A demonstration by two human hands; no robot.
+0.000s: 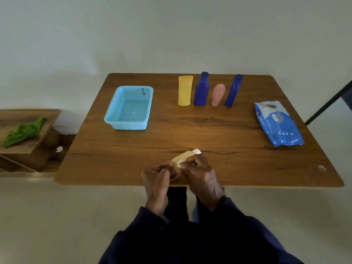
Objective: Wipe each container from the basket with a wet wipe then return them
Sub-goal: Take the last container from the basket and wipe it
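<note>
I'm looking into a bare, plain room, likely a home: blank wall (pixel 171 35), wooden counter (pixel 190 134), low wooden shelf (pixel 28 119) holding a green cloth (pixel 22 132)

Single head-worn view, steeply down over table (pixel 209 130), close.

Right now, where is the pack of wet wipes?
The pack of wet wipes lies flat near the right edge of the table, to the right of the row of standing bottles and far from the blue basket on the left.
</note>
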